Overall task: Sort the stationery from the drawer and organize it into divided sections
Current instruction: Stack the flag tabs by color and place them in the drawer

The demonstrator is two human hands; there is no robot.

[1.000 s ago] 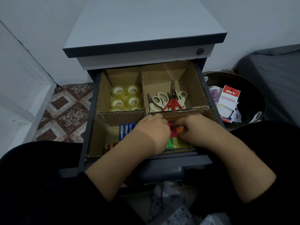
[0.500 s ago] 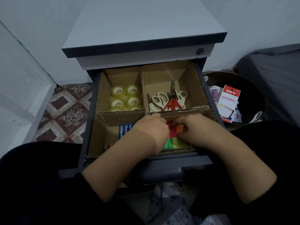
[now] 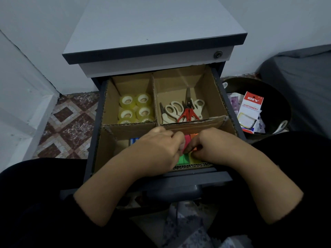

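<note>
Tape rolls [image 3: 136, 109]: six, drawer's far-left section.
Scissors [image 3: 184, 111]: three pairs, far-right section.
Left hand [image 3: 157, 151], right hand [image 3: 211, 147]: fingers curled, grasping sticky-note pads [image 3: 187, 140], near-right section.

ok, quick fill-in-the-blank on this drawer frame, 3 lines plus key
The tape rolls sit in the back ____ section.
The one pair of scissors with coloured handles has ____ handles.
Both the left hand and the right hand work on the ____ pads in the front right section.
Missing: left; red; sticky-note
</note>
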